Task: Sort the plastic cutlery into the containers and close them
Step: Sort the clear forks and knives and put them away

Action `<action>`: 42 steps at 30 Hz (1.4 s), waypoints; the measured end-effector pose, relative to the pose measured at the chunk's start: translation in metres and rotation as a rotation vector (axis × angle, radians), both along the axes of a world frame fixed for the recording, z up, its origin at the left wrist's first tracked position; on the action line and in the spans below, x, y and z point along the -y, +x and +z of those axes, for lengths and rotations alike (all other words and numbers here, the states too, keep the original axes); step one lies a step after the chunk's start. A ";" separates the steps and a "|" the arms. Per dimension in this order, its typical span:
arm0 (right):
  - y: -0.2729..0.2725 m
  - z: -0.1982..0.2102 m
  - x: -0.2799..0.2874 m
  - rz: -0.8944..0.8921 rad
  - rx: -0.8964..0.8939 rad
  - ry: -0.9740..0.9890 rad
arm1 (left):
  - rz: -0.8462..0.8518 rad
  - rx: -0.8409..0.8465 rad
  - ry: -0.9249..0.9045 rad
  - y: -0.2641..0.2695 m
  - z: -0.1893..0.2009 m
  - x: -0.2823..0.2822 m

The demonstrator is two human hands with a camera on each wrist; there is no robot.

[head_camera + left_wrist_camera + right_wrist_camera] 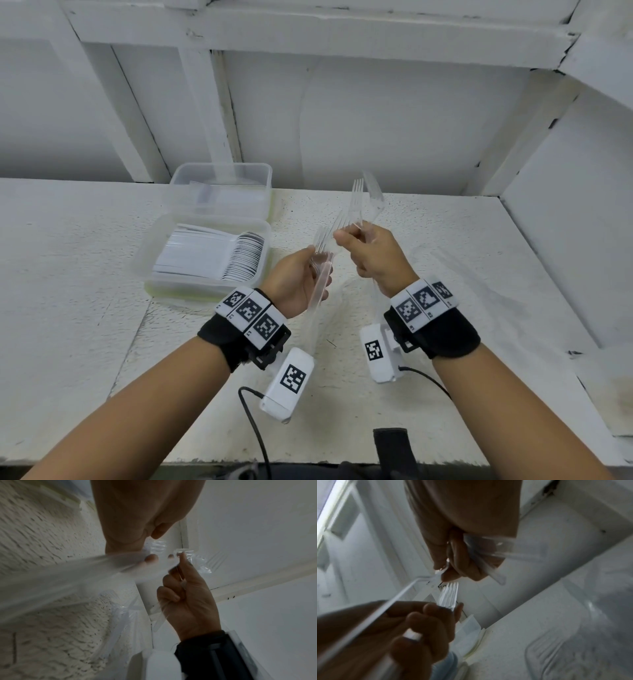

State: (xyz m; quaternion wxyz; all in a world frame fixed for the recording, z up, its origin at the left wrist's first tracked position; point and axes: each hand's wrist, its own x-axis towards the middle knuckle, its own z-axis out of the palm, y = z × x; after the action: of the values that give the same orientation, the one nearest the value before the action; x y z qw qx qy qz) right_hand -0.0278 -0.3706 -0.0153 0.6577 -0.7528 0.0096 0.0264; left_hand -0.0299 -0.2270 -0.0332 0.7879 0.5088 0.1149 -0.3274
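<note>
Frame centre, above the table: left hand grips clear forks, right hand pinches a fork bundle; tines toward upper frame, long axes near-vertical. Containers sit left, open tabletop right.

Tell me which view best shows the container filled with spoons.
The head view: the spoon container sits open on the table, its stacked spoons plainly visible, left of the left hand. The left wrist view misses it; the right wrist view shows only a blurred container edge.
</note>
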 end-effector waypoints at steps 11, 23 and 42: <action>-0.002 -0.030 -0.008 -0.025 0.007 -0.154 | -0.093 -0.063 -0.115 -0.003 0.003 -0.005; -0.010 -0.012 -0.003 -0.071 -0.159 0.110 | 0.040 0.016 -0.070 0.004 -0.001 -0.005; -0.028 -0.028 -0.035 -0.213 0.230 -0.290 | 0.195 0.098 0.061 0.003 -0.011 0.012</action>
State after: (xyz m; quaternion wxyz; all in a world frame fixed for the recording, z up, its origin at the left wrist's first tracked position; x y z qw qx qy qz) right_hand -0.0555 -0.3355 -0.0430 0.5383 -0.8324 0.0178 -0.1310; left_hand -0.0273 -0.2387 -0.0443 0.8049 0.5342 0.1353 -0.2201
